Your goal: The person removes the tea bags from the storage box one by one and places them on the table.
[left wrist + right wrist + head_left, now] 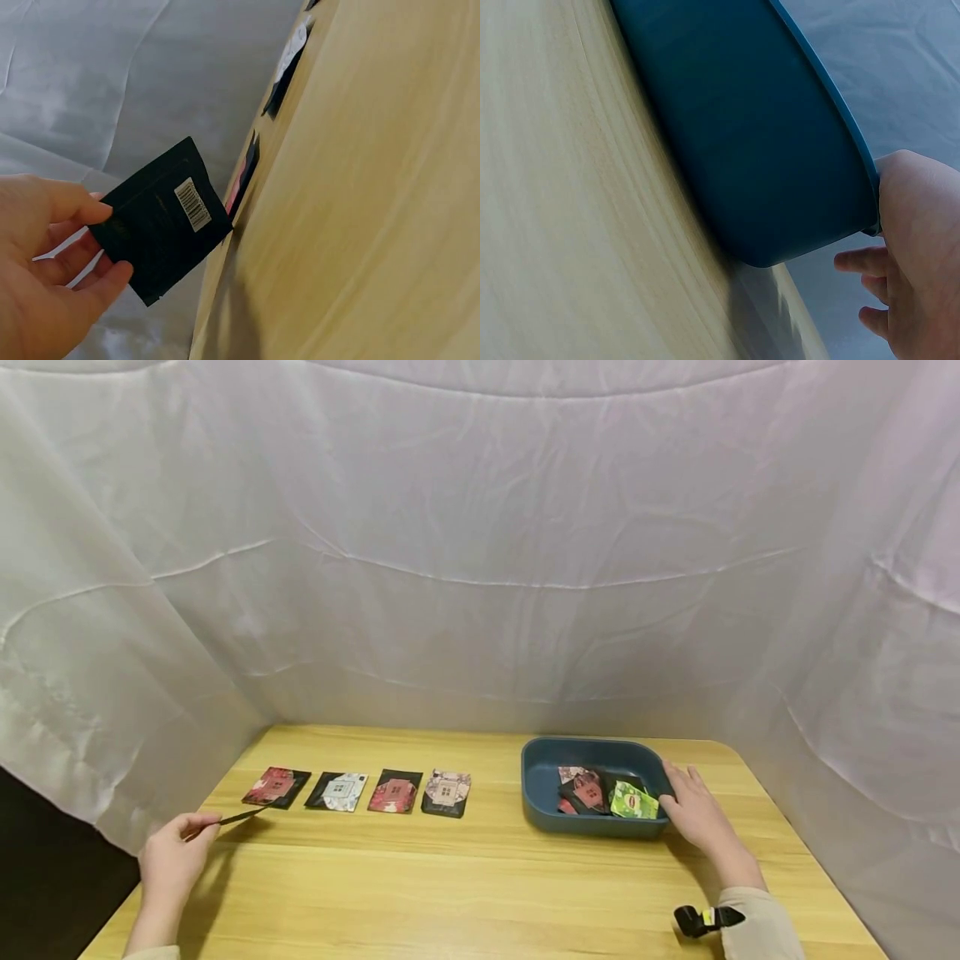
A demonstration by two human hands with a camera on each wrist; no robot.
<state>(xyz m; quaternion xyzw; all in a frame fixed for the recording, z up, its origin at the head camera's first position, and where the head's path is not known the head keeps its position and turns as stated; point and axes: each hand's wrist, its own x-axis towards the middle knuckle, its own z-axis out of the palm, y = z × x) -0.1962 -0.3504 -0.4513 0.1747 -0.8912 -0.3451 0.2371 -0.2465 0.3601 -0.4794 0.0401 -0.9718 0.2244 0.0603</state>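
My left hand [174, 857] pinches a dark tea sachet [166, 225] by its edge between thumb and fingers. In the left wrist view its back with a white barcode label shows. The sachet is held tilted in front of the leftmost sachet [276, 787], a red and black one lying on the table. At the right, my right hand [697, 810] holds the right end of a blue bin [592, 827], the thumb hooked over the rim and the other fingers outside. Inside the bin lie several sachets, among them a green one [633, 802] and a red and black one [588, 792].
Right of the leftmost sachet lie a white and black sachet [337, 791], a red and black sachet [395, 791] and a pale floral sachet [447, 792], in a row on the wooden table [450, 893]. Grey fabric [480, 635] hangs behind and at both sides.
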